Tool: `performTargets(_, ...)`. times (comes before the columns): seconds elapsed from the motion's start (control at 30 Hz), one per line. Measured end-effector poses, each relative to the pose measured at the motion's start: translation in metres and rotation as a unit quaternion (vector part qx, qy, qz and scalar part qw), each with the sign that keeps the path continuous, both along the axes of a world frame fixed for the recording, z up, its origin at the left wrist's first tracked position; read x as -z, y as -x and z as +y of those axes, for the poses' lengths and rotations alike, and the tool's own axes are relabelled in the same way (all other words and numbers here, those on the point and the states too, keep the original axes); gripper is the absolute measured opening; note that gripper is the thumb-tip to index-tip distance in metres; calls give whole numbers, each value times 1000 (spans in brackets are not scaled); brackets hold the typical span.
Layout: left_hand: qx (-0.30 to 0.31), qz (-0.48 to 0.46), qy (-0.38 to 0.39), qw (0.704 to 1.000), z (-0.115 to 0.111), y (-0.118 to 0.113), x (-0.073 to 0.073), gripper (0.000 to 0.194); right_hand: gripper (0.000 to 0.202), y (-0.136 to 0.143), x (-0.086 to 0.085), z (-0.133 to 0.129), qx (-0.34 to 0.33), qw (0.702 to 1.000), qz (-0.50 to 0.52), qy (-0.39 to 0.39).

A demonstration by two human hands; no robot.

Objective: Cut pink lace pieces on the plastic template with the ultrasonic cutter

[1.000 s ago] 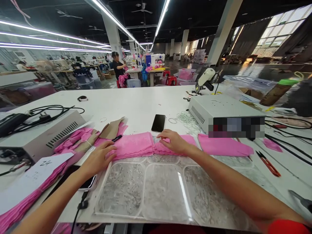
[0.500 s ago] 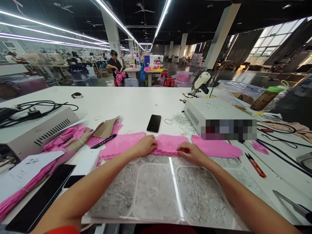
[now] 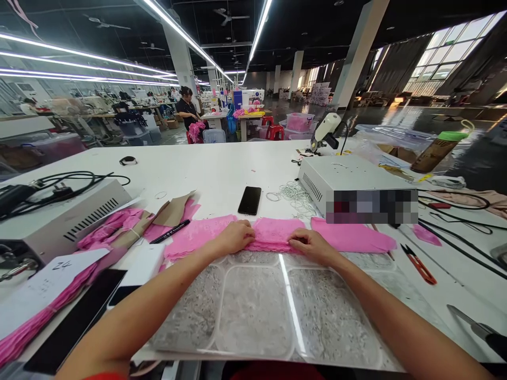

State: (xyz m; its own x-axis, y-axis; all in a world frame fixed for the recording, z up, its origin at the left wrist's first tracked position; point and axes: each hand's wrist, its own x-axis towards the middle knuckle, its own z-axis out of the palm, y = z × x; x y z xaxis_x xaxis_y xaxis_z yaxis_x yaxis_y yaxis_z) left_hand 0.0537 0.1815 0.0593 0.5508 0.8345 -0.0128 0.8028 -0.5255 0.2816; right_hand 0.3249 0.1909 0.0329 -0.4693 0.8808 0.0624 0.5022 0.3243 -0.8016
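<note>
Three groups of pink fabric pieces lie in a row along the far edge of a grey marbled mat (image 3: 255, 311). The middle pink stack (image 3: 277, 232) has its layered near edge between my two hands. My left hand (image 3: 237, 236) rests where the left pink stack (image 3: 200, 235) meets the middle one, fingers curled and pressed on the middle stack's left side. My right hand (image 3: 311, 244) pinches the near right corner of the middle stack, thumb and forefinger together. To its right lies another pink piece (image 3: 354, 236).
A black phone (image 3: 250, 200) lies beyond the stacks. Grey machine boxes (image 3: 356, 171) stand right and left. Orange snips (image 3: 419, 265) and scissors (image 3: 475, 324) lie right. A pen (image 3: 170, 231) and tied pink bundles (image 3: 114, 227) are left. A person (image 3: 188, 111) stands far back.
The view has shifted slightly. Both hands stay in nearly the same place at the middle stack, whose near edge looks a little flatter.
</note>
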Motion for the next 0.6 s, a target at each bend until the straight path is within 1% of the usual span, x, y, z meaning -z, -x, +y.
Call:
performTargets(0.1,8,-7,1,1000,3,1,2,27,27,1,-2,-1,2,1000,-4,-2)
performTargets(0.3,8,-12,0,1000,6,2,1,28,28,1,-7,-4,3,1000,-21,-16)
performTargets(0.47,-4,-16,-30,999,8,-1,-1,31,36,8,-10,-8,22,997,-51,-48)
performTargets(0.53,-8,-15,-49,999,7,-2,-3,30,34,14,-9,-10,39,994,-72,-67)
performTargets(0.6,-8,-10,-71,997,6,-4,-5,27,27,21,-6,-11,61,989,-94,-94)
